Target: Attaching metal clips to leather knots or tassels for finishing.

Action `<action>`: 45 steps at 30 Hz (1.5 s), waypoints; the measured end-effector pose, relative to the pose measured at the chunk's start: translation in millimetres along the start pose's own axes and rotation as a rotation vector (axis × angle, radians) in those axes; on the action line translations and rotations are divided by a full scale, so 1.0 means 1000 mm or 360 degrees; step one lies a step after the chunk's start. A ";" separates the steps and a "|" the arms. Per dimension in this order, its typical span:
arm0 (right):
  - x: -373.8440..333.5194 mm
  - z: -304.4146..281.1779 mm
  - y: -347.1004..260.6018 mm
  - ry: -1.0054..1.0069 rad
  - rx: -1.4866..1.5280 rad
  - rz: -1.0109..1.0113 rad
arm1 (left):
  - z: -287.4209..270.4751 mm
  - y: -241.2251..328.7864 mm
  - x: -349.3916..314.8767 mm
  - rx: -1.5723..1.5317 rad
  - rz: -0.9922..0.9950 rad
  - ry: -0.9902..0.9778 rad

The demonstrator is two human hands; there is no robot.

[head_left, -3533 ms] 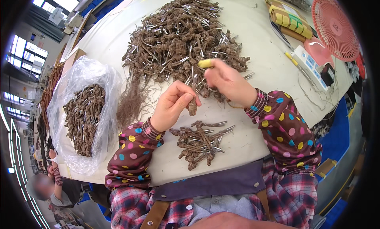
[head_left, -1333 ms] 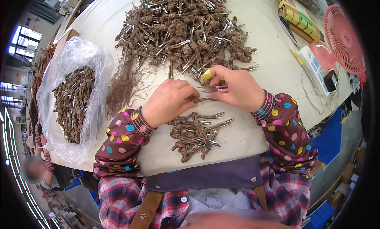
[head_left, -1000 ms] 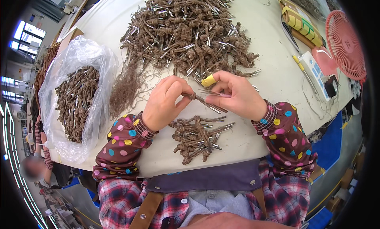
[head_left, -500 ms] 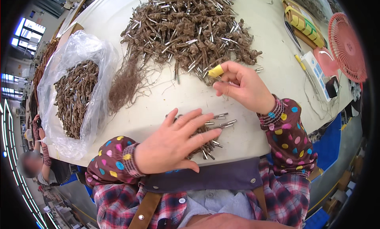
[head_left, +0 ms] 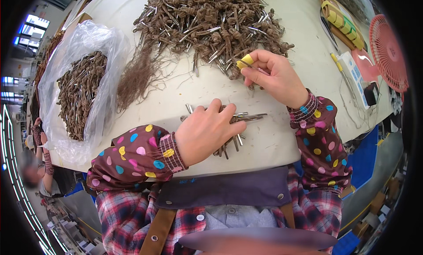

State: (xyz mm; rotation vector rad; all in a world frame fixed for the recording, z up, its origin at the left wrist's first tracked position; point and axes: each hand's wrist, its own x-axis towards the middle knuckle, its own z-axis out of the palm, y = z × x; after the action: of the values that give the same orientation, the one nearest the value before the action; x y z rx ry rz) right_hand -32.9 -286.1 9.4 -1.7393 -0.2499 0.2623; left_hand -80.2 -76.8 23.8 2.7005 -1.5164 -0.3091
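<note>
My left hand (head_left: 208, 132) lies over a small bunch of knotted brown cords (head_left: 233, 142) with silver metal tips, near the table's front edge. Its fingers are curled down round the bunch, and the fingertips are hidden. My right hand (head_left: 277, 74), with yellow tape wrapped on one finger, is closed in a pinch at the near side of a large heap of the same cords (head_left: 211, 30). A thin metal-tipped end (head_left: 246, 63) shows between thumb and taped finger; most of that cord is hidden by the hand.
At left stands a clear plastic bag (head_left: 116, 48) filled with more brown cords (head_left: 81, 96). Loose brown threads (head_left: 136, 81) lie beside the heap. A pink fan (head_left: 387, 52), a white power strip (head_left: 352, 78) and a yellow-handled tool (head_left: 337, 63) are at right. Another person (head_left: 39, 167) sits far left.
My left hand has gone from spread fingers to curled ones, moving up and slightly right over the small bunch. My right hand has shifted slightly toward the heap, still pinching.
</note>
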 end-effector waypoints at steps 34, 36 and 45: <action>0.007 -0.033 -0.002 0.0452 0.0030 -0.0200 | -0.009 -0.062 0.030 -0.0465 -0.0035 0.0671; 0.007 -0.037 0.000 0.0498 -0.0023 -0.0196 | -0.004 -0.049 0.057 -0.0368 0.0132 0.0855; -0.002 -0.029 -0.003 0.0337 -0.0549 -0.0162 | 0.005 -0.075 0.051 -0.0162 0.0169 0.0730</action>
State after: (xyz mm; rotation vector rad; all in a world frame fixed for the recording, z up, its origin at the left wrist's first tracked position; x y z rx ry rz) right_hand -25.7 -313.7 17.2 -2.0708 -0.2381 -0.0442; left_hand 8.4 -80.6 2.1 2.3782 -1.4475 0.2175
